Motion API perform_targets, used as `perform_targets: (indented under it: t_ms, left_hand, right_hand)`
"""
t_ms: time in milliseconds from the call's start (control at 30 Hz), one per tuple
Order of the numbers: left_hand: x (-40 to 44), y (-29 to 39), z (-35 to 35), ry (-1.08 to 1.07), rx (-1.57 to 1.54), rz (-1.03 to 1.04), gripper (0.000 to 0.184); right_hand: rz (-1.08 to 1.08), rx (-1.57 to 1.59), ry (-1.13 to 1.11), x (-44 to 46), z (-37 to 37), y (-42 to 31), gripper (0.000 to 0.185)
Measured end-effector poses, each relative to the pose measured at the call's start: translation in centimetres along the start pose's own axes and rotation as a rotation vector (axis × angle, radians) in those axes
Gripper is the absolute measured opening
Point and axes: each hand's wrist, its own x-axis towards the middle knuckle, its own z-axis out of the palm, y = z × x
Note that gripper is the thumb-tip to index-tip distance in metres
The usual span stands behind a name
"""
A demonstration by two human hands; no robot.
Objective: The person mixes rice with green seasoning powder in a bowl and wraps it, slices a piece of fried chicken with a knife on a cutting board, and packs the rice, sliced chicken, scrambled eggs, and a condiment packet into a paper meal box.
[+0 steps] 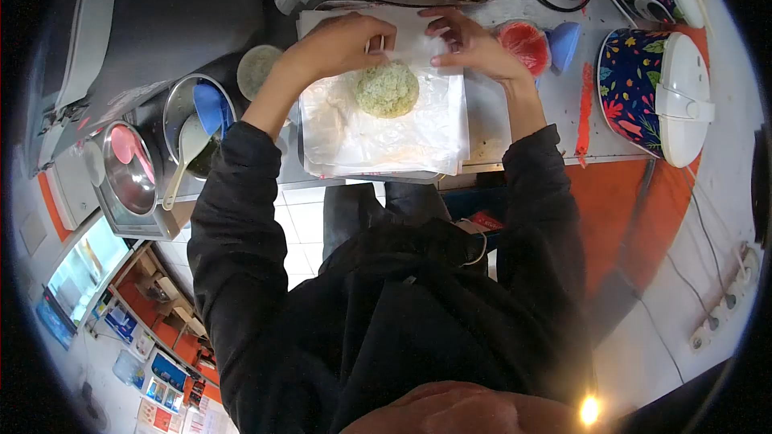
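Keeping left hand (354,42) curled, right hand (476,50) looser, at thin translucent film (412,46); grip unclear. Pale-green grainy mound (387,89) already sitting on white sheets (378,145), uncovered.

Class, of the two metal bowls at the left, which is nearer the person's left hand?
The bowl with the blue scoop. The other bowl, holding the pink scoop, stands farther from the left hand.

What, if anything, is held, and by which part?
Clear film seems held by the left hand and right hand; which part they grip cannot be told.
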Motion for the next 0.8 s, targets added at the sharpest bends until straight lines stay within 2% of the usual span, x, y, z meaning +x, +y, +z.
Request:
perform_targets:
  t_ms: [33,67,133,167,200,233,267,300,333,367,400,433,500,533,600,633,700,767,800]
  left_hand:
    - [0.4,0.2,0.1,-0.006,0.006,-0.002,0.03]
    - [1.0,0.0,0.3,-0.093,-0.065,-0.059,0.034]
    - [1.9,-1.1,1.5,-0.177,-0.127,-0.121,0.038]
    - [2.4,-2.3,3.1,-0.081,-0.266,-0.096,0.04]
    - [2.6,-3.0,3.9,0.015,-0.404,-0.068,0.043]
    - [2.5,-3.3,4.0,0.011,-0.396,-0.065,0.043]
    - [2.2,-3.2,4.0,0.011,-0.408,0.019,0.045]
    - [2.0,-3.2,4.2,0.011,-0.42,0.102,0.046]
    - [1.5,-2.4,4.1,0.008,-0.421,0.102,0.046]
    - [0.7,-1.1,3.8,0.003,-0.502,-0.004,0.044]
    - [0.2,-0.2,3.7,-0.003,-0.584,-0.112,0.041]
    - [0.1,-0.1,3.7,-0.005,-0.589,-0.116,0.041]
    - [0.1,0.2,3.7,-0.015,-0.345,-0.069,0.043]
    - [0.1,1.2,3.0,-0.013,-0.348,-0.068,0.043]
    - [0.1,3.6,0.9,-0.102,0.143,-0.235,0.044]
    - [0.4,3.5,0.5,-0.099,0.14,-0.237,0.044]
    - [1.7,2.3,-0.4,-0.327,-0.092,-0.318,0.045]
    - [1.9,1.5,0.3,-0.282,-0.013,-0.264,0.042]
    - [1.9,1.0,0.8,-0.242,0.068,-0.211,0.04]
  right_hand:
    - [-0.037,-0.174,-0.031,-0.2,0.1,0.2,0.047]
    - [-0.042,-0.169,-0.028,0.0,0.1,1.6,0.047]
    - [0.026,-0.473,0.046,1.1,0.0,4.9,0.057]
    - [0.021,-0.469,0.052,1.0,0.4,4.5,0.057]
    - [0.039,-0.47,0.26,0.6,1.3,3.6,0.052]
    - [0.06,-0.467,0.469,0.0,2.1,2.8,0.047]
    - [0.06,-0.463,0.476,-0.8,2.7,2.3,0.047]
    - [0.167,-0.255,0.562,-1.8,3.4,1.8,0.039]
    - [0.275,-0.045,0.638,-2.8,4.1,1.5,0.032]
    - [0.28,-0.043,0.634,-4.0,4.9,1.3,0.032]
    - [0.179,-0.081,0.62,-5.3,5.7,1.2,0.027]
    - [0.076,-0.119,0.605,-6.3,6.4,1.1,0.022]
    - [0.088,-0.202,0.578,-7.4,7.7,1.3,0.018]
    - [0.1,-0.285,0.553,-7.7,8.2,1.5,0.015]
    - [0.093,-0.378,0.505,-8.2,8.7,1.5,0.014]
    - [0.085,-0.467,0.456,-8.4,9.0,1.7,0.016]
    - [0.088,-0.495,0.485,-8.1,9.1,2.2,0.019]
    - [0.121,-0.414,0.629,-7.8,9.3,1.3,0.019]
    - [0.119,-0.414,0.629,-8.1,9.4,1.3,0.019]
